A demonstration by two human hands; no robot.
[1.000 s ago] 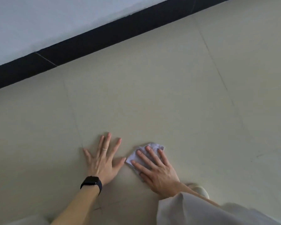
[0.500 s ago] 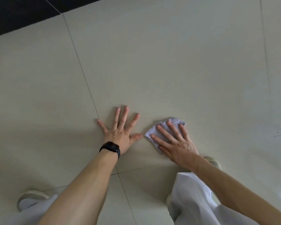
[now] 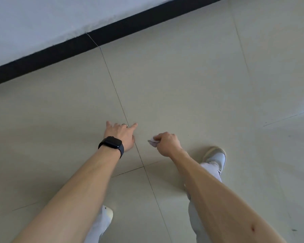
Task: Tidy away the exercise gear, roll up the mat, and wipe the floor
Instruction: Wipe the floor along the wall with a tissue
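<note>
The fingers (image 3: 165, 136) of the right hand (image 3: 167, 144) are curled tightly into a fist round a small, crumpled pale lilac cloth (image 3: 153, 142), which pokes out at the thumb side of the fist and hangs clear of the floor (image 3: 182, 85), bunched rather than spread flat. The left hand (image 3: 120, 135) sits just beside it, apart from the cloth, with its fingers (image 3: 134, 126) straight and splayed, pointing away from the person and down towards the tiles; from where I stand I can't tell whether the tips touch the floor. A thin ring (image 3: 124, 124) shows on one of those fingers, and a black watch (image 3: 111, 144) is strapped round the left wrist. Both bare forearms reach forward from the bottom of the view, the left one coming in from the lower left, the right one from the lower right. Below them are the person's feet: a pale shoe (image 3: 215, 154) on the right foot, planted near the right hand, with a light trouser leg (image 3: 197, 216) running back from it, and the toe of a second pale shoe (image 3: 107, 212) peeping out under the left forearm. The floor is large beige tiles, and a thin grout line (image 3: 112, 81) runs under the left hand towards the wall. There it meets a black skirting board (image 3: 60, 55) that crosses the view on a slant, with the white wall (image 3: 42, 20) above it.
</note>
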